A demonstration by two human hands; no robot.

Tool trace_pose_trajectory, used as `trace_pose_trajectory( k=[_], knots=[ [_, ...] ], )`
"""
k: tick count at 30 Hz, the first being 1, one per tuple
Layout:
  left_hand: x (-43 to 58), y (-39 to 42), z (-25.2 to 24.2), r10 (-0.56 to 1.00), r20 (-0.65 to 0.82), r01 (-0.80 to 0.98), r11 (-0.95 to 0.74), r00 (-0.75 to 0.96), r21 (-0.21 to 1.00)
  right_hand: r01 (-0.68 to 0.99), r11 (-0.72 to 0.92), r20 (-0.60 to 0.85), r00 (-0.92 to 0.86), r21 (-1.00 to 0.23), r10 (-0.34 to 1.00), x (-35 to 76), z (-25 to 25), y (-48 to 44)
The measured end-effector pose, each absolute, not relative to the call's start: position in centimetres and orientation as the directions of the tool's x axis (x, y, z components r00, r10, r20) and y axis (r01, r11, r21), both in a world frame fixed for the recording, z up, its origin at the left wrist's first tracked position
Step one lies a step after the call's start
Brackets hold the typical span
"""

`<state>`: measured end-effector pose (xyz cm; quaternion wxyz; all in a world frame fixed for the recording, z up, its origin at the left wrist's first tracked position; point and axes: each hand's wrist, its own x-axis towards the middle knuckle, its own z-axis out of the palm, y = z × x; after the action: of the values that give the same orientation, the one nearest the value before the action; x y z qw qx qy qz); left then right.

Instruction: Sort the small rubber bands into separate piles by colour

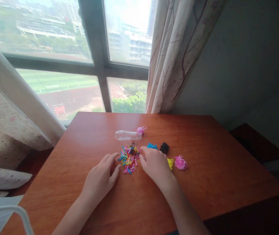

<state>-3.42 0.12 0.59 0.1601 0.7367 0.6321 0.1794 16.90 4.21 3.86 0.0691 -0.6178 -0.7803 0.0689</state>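
A loose pile of mixed small rubber bands (129,157) in pink, yellow, blue, red and black lies on the wooden table between my hands. My left hand (102,173) rests at the pile's left edge, thumb and fingers apart with nothing between them. At the right edge is my right hand (156,164), its curved thumb and index finger slightly apart beside the bands. Sorted by colour, blue bands (152,146), black bands (164,148), yellow bands (170,163) and pink bands (181,162) form separate heaps. My right hand partly covers the blue and yellow heaps.
Behind the pile, a clear plastic bottle (127,135) lies on its side, with a pink looped cap (140,130) at its mouth end. The table (215,173) reaches back to a window (100,71) with curtains (171,58). A white curved frame (19,212) stands at lower left.
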Motion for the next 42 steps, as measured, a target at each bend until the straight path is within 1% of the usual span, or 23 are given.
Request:
trace_pose_trajectory(
  k=[3, 5, 8, 12, 16, 20, 24, 34, 39, 42],
  knots=[
    [-3.4, 0.1, 0.6, 0.99, 0.004, 0.904, -0.133, 0.144, 0.405, 0.964, 0.226, -0.046, -0.234, -0.141, 0.971, 15.3, 4.2, 4.9],
    [-3.4, 0.0, 0.6, 0.986, -0.021, 0.902, -0.142, 0.165, 0.407, 0.963, 0.232, -0.084, -0.245, -0.14, 0.966, 14.7, 4.3, 5.1],
    [-3.6, -0.1, 0.5, 0.979, -0.02, 0.871, -0.169, 0.201, 0.461, 0.956, 0.238, -0.105, -0.258, -0.169, 0.961, 14.5, 4.3, 4.6],
    [-3.7, -0.2, 0.4, 0.967, -0.013, 0.83, -0.212, 0.255, 0.516, 0.945, 0.231, -0.074, -0.254, -0.231, 0.964, 14.8, 4.2, 2.6],
    [-3.6, -0.2, 0.4, 0.958, -0.005, 0.808, -0.238, 0.286, 0.539, 0.918, 0.25, -0.048, -0.278, -0.307, 0.96, 15.1, 3.6, 0.2],
    [-3.6, -0.2, 0.3, 0.951, 0.007, 0.794, -0.261, 0.308, 0.55, 0.911, 0.24, -0.042, -0.269, -0.336, 0.962, 15.2, 2.6, -1.6],
    [-3.6, -0.3, 0.3, 0.94, 0.024, 0.77, -0.293, 0.34, 0.566, 0.924, 0.202, -0.042, -0.227, -0.325, 0.973, 15.2, 2.0, -2.1],
    [-3.8, -0.3, 0.1, 0.92, 0.022, 0.751, -0.332, 0.39, 0.57, 0.969, 0.099, -0.103, -0.125, -0.225, 0.987, 14.8, 1.9, -1.8],
    [-3.8, -0.4, 0.2, 0.917, 0.017, 0.74, -0.334, 0.4, 0.584, 0.975, 0.079, -0.115, -0.104, -0.208, 0.988, 14.8, 2.0, -1.7],
    [-3.8, -0.4, 0.2, 0.917, 0.011, 0.741, -0.33, 0.4, 0.584, 0.971, 0.086, -0.106, -0.112, -0.224, 0.988, 14.9, 1.9, -1.6]
  ],
)
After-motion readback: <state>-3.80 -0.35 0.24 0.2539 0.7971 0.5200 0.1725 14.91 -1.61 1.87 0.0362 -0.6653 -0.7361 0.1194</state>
